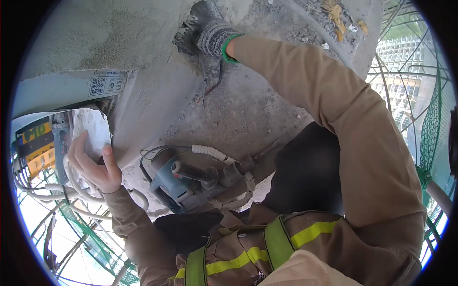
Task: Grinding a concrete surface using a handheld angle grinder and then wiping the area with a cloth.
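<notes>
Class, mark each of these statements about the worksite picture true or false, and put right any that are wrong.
1. The right hand wears a grey knitted glove with a green cuff. True.
2. The left hand wears a matching glove. False: it is bare.
3. The right hand is lifting the blue power tool. False: the tool lies below that arm, and neither hand is on it.
4. A pale corrugated hose shows beside the power tool. True.
5. The jacket sleeves are bright red. False: they are brown.
6. Green netting shows at the right side of the picture. True.
</notes>
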A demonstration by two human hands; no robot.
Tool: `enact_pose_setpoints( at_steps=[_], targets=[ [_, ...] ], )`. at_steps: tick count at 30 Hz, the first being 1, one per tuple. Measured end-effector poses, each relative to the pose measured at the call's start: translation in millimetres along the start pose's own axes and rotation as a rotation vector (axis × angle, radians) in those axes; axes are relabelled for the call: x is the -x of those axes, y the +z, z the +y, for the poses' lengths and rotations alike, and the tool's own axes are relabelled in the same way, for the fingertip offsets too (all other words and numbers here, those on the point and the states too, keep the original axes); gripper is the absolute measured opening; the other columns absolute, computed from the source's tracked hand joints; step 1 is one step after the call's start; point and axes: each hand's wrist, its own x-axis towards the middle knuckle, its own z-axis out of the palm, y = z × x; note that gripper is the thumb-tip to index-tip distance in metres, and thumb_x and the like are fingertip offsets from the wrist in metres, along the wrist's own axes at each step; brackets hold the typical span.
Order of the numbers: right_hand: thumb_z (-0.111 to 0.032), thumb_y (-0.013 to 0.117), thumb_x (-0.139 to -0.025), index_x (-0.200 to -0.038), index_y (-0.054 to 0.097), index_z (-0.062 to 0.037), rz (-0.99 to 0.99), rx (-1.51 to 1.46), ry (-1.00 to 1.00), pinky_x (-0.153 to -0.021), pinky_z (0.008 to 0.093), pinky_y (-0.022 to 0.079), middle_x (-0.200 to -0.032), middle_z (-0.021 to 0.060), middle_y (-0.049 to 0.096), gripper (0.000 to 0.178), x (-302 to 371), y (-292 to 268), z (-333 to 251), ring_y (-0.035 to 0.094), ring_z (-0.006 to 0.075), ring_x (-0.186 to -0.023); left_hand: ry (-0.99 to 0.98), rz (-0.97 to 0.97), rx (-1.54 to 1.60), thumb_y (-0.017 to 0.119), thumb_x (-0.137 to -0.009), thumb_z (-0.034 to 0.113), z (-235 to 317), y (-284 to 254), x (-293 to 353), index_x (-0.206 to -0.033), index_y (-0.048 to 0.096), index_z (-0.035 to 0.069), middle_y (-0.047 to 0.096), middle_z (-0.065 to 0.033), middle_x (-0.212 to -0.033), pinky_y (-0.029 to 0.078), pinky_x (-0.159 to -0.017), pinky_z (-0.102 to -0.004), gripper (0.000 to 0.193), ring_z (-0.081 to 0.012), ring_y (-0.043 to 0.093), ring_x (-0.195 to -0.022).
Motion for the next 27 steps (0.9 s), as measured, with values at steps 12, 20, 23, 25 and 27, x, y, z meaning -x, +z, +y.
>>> enact_pose_setpoints(
  at_steps=[12,20,23,25,27],
  targets=[
    [-0.031,0.054,-0.098,-0.125,0.075,-0.0193,0.061,0.452,-0.065,-0.106,0.0425,0.049,-0.132,0.0090,0.070,0.036,-22.2,-9.3,-32.6,0.065,0.0294,-0.125,-0.077,0.005,0.015,0.074,-0.093,0.037,6.6,-9.9,-2.7,-0.129,0.062,0.003,0.058,-0.0170,-0.126,0.038,-0.105,-0.0487,0.051,-0.0377,0.053,-0.116],
    [-0.021,0.055,-0.099,-0.122,0.077,-0.0149,0.008,0.273,-0.069,-0.105,0.0439,0.051,-0.132,0.0094,0.071,0.033,-54.6,28.8,-24.4,0.066,0.0313,-0.123,-0.073,-0.002,0.008,0.074,-0.093,0.036,10.4,-8.3,-0.9,-0.129,0.062,0.003,0.058,-0.0166,-0.126,0.038,-0.105,-0.0484,0.050,-0.0372,0.052,-0.118],
    [-0.026,0.046,-0.102,-0.130,0.072,-0.0130,0.174,-0.003,-0.022,-0.109,0.0456,0.049,-0.141,0.0106,0.065,0.040,-39.3,5.8,-33.8,0.063,0.0313,-0.129,-0.069,0.027,0.005,0.073,-0.093,0.037,9.5,-6.7,-5.3,-0.129,0.062,0.003,0.058,-0.0171,-0.126,0.039,-0.104,-0.0486,0.051,-0.0373,0.052,-0.117],
    [-0.024,0.045,-0.103,-0.133,0.070,-0.0116,0.080,0.148,-0.128,-0.109,0.0457,0.049,-0.143,0.0116,0.063,0.041,-29.0,-9.9,-40.0,0.063,0.0318,-0.129,-0.094,0.001,-0.026,0.073,-0.094,0.038,9.8,-6.2,-4.4,-0.129,0.062,0.003,0.058,-0.0175,-0.126,0.039,-0.104,-0.0487,0.051,-0.0374,0.052,-0.117],
    [-0.022,0.045,-0.103,-0.133,0.070,-0.0106,-0.086,0.232,-0.192,-0.109,0.0447,0.049,-0.143,0.0125,0.063,0.041,-22.0,-21.9,-40.8,0.063,0.0311,-0.128,-0.095,-0.010,-0.042,0.073,-0.094,0.038,9.8,-5.6,-3.1,-0.129,0.062,0.002,0.057,-0.0175,-0.126,0.039,-0.104,-0.0489,0.051,-0.0374,0.052,-0.117]
  ],
)
